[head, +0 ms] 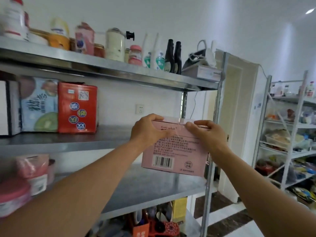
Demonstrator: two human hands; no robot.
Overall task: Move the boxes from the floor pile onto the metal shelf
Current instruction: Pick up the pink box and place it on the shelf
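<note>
Left hand (pixel 148 130), right hand (pixel 209 135), fingers (pixel 202 124) curled.

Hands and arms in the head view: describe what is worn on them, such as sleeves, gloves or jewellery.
The left hand and right hand are bare: no gloves, and no rings show. The left arm and right arm are bare too, with no sleeve, watch or bracelet in view up to the frame's edge.

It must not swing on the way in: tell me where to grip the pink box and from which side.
Take the pink box by its left and right end faces, one hand from each side, low down. It hangs upright, broad barcode face toward the camera, and the left hand and right hand grip only its top edge, so it could probably swing.
</note>
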